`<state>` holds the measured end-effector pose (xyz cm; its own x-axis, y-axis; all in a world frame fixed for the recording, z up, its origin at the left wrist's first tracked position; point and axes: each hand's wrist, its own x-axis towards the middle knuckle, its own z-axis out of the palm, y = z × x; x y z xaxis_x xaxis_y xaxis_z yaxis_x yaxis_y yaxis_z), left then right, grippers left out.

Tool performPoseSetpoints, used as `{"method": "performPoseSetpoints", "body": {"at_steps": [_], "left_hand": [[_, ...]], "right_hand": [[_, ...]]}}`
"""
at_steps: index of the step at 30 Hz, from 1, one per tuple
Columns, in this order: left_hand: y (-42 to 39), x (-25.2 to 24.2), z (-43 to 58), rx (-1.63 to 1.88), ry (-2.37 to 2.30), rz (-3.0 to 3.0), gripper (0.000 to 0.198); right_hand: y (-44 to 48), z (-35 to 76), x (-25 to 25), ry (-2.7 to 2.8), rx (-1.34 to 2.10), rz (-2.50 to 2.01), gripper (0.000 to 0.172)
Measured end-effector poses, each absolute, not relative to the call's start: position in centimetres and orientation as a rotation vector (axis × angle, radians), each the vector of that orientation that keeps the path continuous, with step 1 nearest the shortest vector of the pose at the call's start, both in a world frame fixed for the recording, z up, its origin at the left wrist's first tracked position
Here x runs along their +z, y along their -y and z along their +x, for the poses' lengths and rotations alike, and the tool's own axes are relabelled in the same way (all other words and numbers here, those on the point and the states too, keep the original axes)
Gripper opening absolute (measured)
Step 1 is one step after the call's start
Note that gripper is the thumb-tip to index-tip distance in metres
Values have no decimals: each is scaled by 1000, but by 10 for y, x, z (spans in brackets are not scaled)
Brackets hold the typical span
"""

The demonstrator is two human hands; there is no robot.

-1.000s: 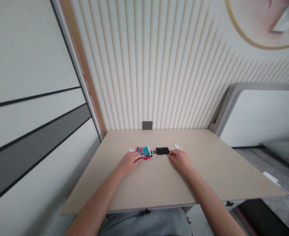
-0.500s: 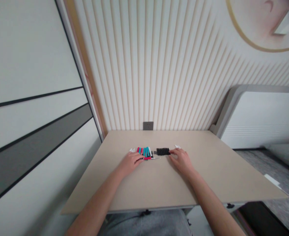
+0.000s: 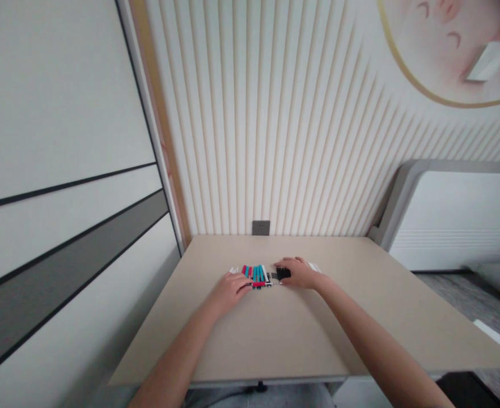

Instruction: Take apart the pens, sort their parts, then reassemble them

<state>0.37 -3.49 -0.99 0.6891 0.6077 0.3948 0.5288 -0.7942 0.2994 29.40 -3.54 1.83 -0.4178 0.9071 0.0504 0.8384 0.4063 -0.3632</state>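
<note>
My left hand (image 3: 232,292) is closed, its thumb and fingers pinching the left end of a slim red pen (image 3: 259,284) with a thin pale tip pointing right. Just behind it lies a row of red, teal and white pen barrels (image 3: 256,272), side by side. My right hand (image 3: 299,273) reaches over a row of short black ribbed tubes (image 3: 283,273) and covers part of them. Its thumb and index finger are apart, the thumb close to the pen's tip. Whether the thumb touches the tip is too small to tell.
Thin white sticks lie in a left bunch (image 3: 233,270) and a right bunch (image 3: 313,267) on the beige table (image 3: 271,334). Behind the table stands a ribbed wall with a dark socket (image 3: 261,228). A white cabinet (image 3: 63,249) rises at the left and a grey bed headboard (image 3: 449,215) at the right.
My right hand has moved left, from the right end of the black tubes to over them, near the pen's tip. The left hand still grips the red pen. The view has tilted slightly.
</note>
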Motion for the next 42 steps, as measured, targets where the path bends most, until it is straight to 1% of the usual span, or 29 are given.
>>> {"method": "performPoseSetpoints", "body": {"at_steps": [3, 6, 9, 13, 16, 19, 28, 42], "left_hand": [[37, -8, 4, 720, -940, 2733, 20], [37, -7, 5, 734, -930, 2727, 20], [36, -8, 5, 737, -919, 2725, 21], [34, -10, 5, 742, -928, 2739, 21], [33, -11, 4, 761, -932, 2746, 21], [33, -9, 4, 782, -931, 2748, 23], [31, -8, 2, 861, -955, 2724, 30], [33, -7, 4, 833, -916, 2759, 26]], "right_hand": [[35, 293, 18, 2422, 406, -1527, 37], [40, 293, 21, 2340, 407, -1489, 36], [50, 293, 24, 2056, 495, -1373, 36], [70, 290, 12, 1568, 816, -1225, 42], [80, 285, -7, 1297, 867, -1129, 41], [82, 282, -19, 1169, 871, -1061, 39], [80, 284, -23, 1262, 807, -1198, 38], [85, 277, -21, 1340, 822, -1199, 32]]}}
